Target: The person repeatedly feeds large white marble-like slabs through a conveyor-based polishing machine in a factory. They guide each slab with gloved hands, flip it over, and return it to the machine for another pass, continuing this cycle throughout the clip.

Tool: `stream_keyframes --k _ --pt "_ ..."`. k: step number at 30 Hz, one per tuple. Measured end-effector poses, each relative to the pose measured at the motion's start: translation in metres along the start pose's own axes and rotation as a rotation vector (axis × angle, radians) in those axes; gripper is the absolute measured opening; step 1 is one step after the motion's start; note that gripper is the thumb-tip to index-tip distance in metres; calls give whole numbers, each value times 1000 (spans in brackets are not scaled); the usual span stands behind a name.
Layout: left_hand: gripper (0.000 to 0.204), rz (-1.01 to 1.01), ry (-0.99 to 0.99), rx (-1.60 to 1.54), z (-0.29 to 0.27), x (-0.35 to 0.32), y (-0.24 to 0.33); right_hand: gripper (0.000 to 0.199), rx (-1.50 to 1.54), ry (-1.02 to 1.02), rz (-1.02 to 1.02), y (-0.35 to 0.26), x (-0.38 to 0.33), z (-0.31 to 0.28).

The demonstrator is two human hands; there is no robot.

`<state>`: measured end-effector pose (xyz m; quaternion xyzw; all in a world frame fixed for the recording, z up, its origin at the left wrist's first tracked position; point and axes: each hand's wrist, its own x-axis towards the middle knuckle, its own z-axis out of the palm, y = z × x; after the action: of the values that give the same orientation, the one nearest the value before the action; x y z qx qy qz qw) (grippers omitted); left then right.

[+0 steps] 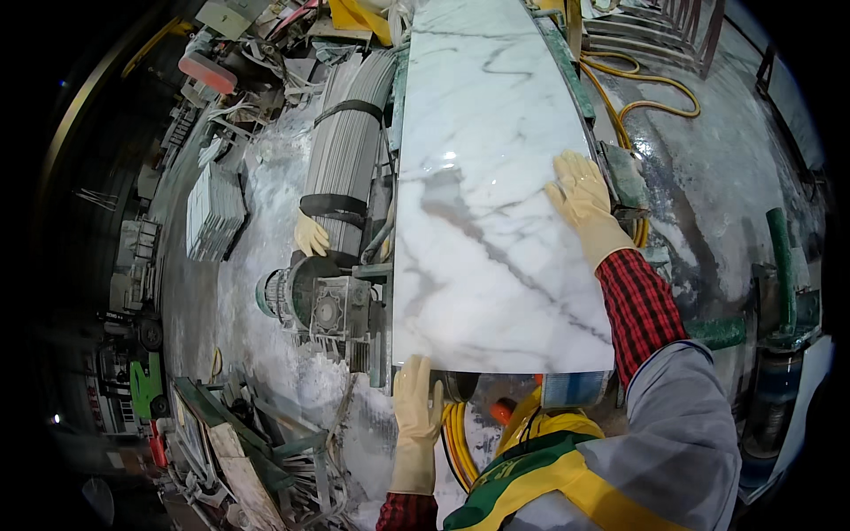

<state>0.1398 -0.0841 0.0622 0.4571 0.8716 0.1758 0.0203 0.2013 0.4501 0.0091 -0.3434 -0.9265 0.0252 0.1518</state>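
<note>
A long white marble slab (505, 310) with grey veins lies flat before me, its wet, glossy surface reflecting light. My right hand (582, 199), in a cream rubber glove, rests with fingers outstretched on the slab by its right edge. At the near left corner, my left hand (414, 416) wears a matching glove; its fingers point up and meet the slab's front edge. Neither hand is wrapped round anything. Green metal framework (567, 62) shows along the slab's far right side.
Left of the slab stand a motor with gearbox (329, 310) and a strapped grey ribbed bundle (345, 146), with another cream glove (311, 234) beside it. Yellow hoses (660, 111) lie on the right floor. Stacked slabs (215, 212) and a green forklift (146, 387) stand farther left.
</note>
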Motion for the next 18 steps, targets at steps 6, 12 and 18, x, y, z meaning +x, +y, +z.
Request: stream_keyframes --k 6,12,18 --pt "68 116 40 55 -4 32 -24 69 -22 12 17 -6 -45 -3" --pt "71 237 10 99 9 87 -68 65 57 49 24 -38 -157 -32" --pt "65 361 48 105 32 125 -81 62 -1 95 108 -76 -251 -65"
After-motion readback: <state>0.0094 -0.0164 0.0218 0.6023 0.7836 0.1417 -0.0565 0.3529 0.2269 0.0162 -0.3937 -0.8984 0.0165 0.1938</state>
